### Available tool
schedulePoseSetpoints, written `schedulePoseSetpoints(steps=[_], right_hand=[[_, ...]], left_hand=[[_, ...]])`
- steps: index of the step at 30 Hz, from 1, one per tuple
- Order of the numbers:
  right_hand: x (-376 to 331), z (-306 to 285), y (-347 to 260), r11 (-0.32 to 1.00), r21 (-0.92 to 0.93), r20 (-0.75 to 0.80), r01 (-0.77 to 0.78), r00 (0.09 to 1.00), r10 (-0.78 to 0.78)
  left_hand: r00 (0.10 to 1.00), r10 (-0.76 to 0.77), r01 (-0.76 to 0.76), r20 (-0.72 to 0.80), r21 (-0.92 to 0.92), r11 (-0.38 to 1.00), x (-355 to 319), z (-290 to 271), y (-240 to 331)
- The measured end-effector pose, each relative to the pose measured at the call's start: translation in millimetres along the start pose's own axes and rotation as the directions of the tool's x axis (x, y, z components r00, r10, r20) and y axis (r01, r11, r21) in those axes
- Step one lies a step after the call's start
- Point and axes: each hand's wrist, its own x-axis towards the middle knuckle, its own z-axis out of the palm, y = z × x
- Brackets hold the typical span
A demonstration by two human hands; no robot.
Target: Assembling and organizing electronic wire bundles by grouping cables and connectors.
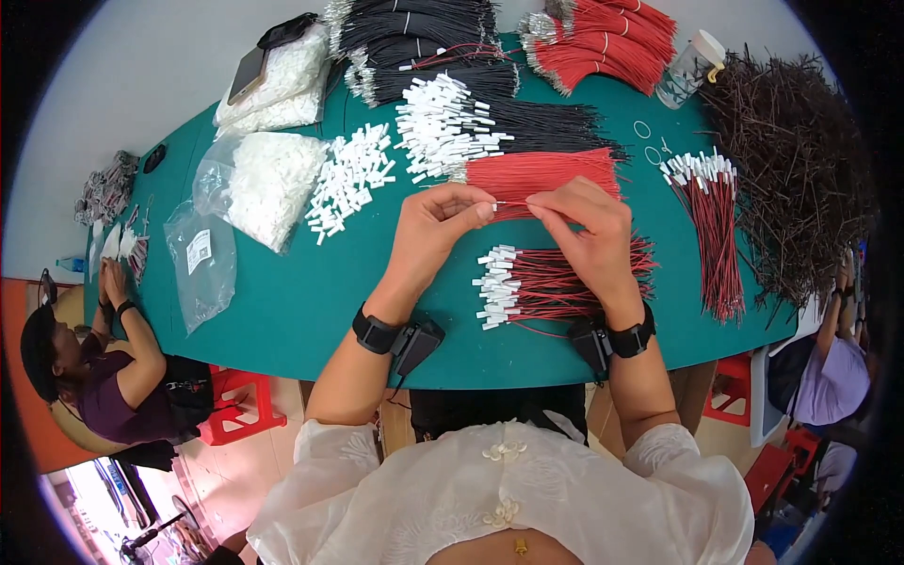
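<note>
Above the green table, my left hand (435,226) is closed in a pinch, with a small white connector just showing at its fingertips. My right hand (591,231) pinches a thin red wire (513,202) that runs across to the left fingertips. Just beyond both hands lies a dense bundle of red wires (537,172). Behind it are black wires (546,121) with white connectors (447,122) at their left ends. Below my right hand rests a pile of red and black wires (551,282) with white connectors on their left ends. Loose white connectors (350,181) are spread left of the wires.
Bags of white connectors (273,184) and an empty plastic bag (201,264) lie left. More red (603,42) and black bundles (414,38) sit behind. At right are a finished-looking wire bundle (716,235), a dark wire heap (791,160) and a cup (687,71). People work at both sides.
</note>
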Motion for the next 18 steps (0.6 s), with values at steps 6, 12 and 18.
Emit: schedulePoseSetpoints(steps=[6, 12, 18], right_hand=[[-0.8, 2.6, -2.2, 1.0, -0.004, 0.024, 0.014, 1.0, -0.014], [-4.1, 9.2, -4.8, 0.999, 0.042, 0.015, -0.029, 0.999, 0.028], [-4.0, 9.2, -4.2, 0.997, 0.055, -0.01, -0.049, 0.999, 0.05]], left_hand=[[0.999, 0.033, -0.033, 0.002, 0.03, 0.999, -0.5, 0.4, -0.8], [0.998, 0.066, -0.067, 0.014, 0.039, 0.997, -0.3, 1.1, -3.2], [0.998, 0.042, -0.04, 0.041, -0.045, 0.998, 0.2, 0.0, -3.7]])
